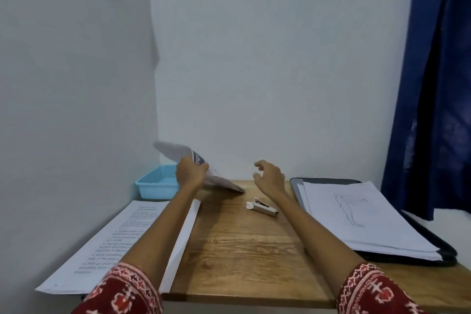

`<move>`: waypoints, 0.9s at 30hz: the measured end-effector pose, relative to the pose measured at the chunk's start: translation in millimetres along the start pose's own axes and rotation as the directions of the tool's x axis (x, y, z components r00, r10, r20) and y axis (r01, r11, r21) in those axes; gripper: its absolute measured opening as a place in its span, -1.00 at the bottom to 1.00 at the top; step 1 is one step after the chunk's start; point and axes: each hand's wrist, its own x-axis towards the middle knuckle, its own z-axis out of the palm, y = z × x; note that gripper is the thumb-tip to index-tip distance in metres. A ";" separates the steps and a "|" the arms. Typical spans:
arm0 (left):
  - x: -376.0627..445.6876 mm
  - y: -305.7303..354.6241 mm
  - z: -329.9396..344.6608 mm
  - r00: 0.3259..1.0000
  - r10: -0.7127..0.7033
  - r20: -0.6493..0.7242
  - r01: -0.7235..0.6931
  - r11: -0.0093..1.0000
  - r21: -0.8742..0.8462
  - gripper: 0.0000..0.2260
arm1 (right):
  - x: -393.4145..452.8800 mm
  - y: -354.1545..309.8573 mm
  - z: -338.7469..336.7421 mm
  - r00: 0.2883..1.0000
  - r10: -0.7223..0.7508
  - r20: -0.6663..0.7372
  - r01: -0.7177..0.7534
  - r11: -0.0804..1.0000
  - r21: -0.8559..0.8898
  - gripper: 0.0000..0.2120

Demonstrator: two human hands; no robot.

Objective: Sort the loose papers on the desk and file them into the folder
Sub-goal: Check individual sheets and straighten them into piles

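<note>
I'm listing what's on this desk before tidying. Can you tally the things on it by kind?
Paper lots: 3, printed sheets, held sheets, stack on folder
Black folder: 1
Blue basket: 1
Stapler: 1
Total: 6

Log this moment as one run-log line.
left hand: grips lifted paper | right hand: open, holds nothing | folder: open, sheets on it | stapler: on desk

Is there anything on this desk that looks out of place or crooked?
Yes. The printed sheet at the left hangs over the desk edge. The stapler lies slanted among the papers. Nothing looks spilled or damaged.
</note>
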 end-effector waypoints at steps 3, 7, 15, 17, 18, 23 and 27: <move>2.5 44.2 -15.3 0.984 0.141 -0.109 -0.149 0.987 -0.064 -0.81 | 9.1 -10.5 -27.8 1.000 -0.023 -0.017 0.025 0.989 0.147 -0.67; 0.9 81.0 -21.3 0.957 0.254 -0.144 -0.284 0.922 -0.262 -0.84 | 9.2 -9.3 -52.4 0.999 -0.025 0.031 0.013 0.947 0.321 -0.61; -19.4 101.2 -25.7 0.874 0.481 0.067 -0.378 0.760 -0.529 -0.83 | -2.5 16.9 -78.3 0.994 0.063 0.091 -0.105 0.803 0.586 -0.29; -20.1 104.2 -28.4 0.880 0.471 0.055 -0.355 0.731 -0.583 -0.85 | -5.3 22.4 -84.3 0.996 0.047 0.080 -0.087 0.767 0.636 -0.29; -20.4 105.2 -29.1 0.888 0.457 0.052 -0.336 0.722 -0.605 -0.85 | -6.1 24.9 -86.5 0.995 0.053 0.082 -0.093 0.755 0.648 -0.32; -23.2 105.7 -16.4 0.936 0.344 0.078 -0.209 0.719 -0.663 -0.87 | -14.4 24.5 -100.4 0.999 0.052 0.010 -0.043 0.681 0.731 -0.80; -30.8 92.0 19.2 0.916 0.210 0.342 -0.026 0.882 -0.471 -0.62 | -10.4 40.5 -116.5 0.984 0.150 -0.094 -0.035 0.686 0.727 -0.75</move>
